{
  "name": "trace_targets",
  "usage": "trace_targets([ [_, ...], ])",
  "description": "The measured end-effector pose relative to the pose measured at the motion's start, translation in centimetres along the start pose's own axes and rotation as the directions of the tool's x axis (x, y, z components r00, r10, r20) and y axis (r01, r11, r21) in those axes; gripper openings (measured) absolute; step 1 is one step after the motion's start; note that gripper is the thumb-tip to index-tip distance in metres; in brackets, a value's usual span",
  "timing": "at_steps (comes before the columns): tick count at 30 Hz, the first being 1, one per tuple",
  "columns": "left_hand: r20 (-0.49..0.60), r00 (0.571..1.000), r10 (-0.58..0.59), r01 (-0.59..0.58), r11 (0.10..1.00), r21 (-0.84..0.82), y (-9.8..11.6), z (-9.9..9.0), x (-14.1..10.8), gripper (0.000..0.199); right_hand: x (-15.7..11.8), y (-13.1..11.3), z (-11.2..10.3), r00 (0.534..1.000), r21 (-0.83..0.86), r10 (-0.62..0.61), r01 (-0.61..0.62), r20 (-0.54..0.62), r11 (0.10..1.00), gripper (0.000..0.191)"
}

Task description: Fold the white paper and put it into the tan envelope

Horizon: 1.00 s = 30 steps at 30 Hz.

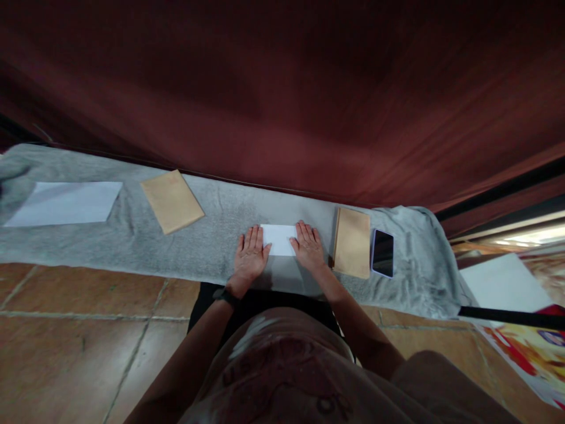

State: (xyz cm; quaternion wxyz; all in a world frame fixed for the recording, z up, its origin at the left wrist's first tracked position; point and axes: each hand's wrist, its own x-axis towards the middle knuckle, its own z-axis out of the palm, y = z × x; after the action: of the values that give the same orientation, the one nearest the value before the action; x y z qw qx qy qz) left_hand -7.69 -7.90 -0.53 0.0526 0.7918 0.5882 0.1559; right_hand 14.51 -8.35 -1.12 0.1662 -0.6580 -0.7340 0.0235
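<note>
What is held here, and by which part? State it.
Nothing is gripped: left hand and right hand press flat on the folded white paper's side edges.

Both palms down flat: the left hand [251, 253] and right hand [308, 247] press the two ends of a small white paper [278, 239] on the grey towel [212, 247] spread over the floor. At three o'clock, a tan envelope [352, 242], then a phone [382, 252]. At nine o'clock, another tan envelope [172, 201] and a white sheet [66, 203]. Dark red curtain [282, 88] at twelve.
</note>
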Motion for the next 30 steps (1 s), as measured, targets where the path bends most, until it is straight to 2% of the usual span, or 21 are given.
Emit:
trace_targets([
  [10,-0.052,0.999,0.009,-0.007,1.000,0.023,-0.2,-0.5,-1.0,0.066,0.1,0.9,-0.4,0.995,0.011,0.095,-0.095,-0.026,0.995,0.054],
  [13,0.038,0.992,0.122,-0.123,0.992,0.030,0.3,-0.6,-0.9,0.059,1.1,0.4,-0.6,0.989,0.051,0.137,-0.134,-0.050,0.990,0.049],
  [15,0.120,0.972,0.204,-0.206,0.978,0.004,0.4,-0.7,-0.7,0.059,2.0,0.1,-0.9,0.982,0.053,0.182,-0.179,-0.048,0.982,0.043],
  [20,0.195,0.945,0.262,-0.256,0.965,-0.055,0.4,-0.8,-0.5,0.061,4.1,-0.1,-2.2,0.968,-0.009,0.247,-0.247,0.053,0.969,0.027],
  [22,0.213,0.937,0.276,-0.266,0.961,-0.078,0.4,-0.9,-0.5,0.063,4.7,0.3,-2.6,0.962,0.047,0.256,-0.261,0.094,0.964,0.021],
  [26,0.251,0.923,0.293,-0.283,0.956,-0.075,0.6,-1.0,-0.7,0.062,5.3,0.9,-2.8,0.944,0.281,0.282,-0.321,0.168,0.904,0.014],
  [30,0.245,0.925,0.289,-0.288,0.957,-0.043,0.6,-0.8,-0.8,0.065,5.0,1.1,-2.5,0.927,0.400,0.314,-0.371,0.204,0.838,0.016],
])
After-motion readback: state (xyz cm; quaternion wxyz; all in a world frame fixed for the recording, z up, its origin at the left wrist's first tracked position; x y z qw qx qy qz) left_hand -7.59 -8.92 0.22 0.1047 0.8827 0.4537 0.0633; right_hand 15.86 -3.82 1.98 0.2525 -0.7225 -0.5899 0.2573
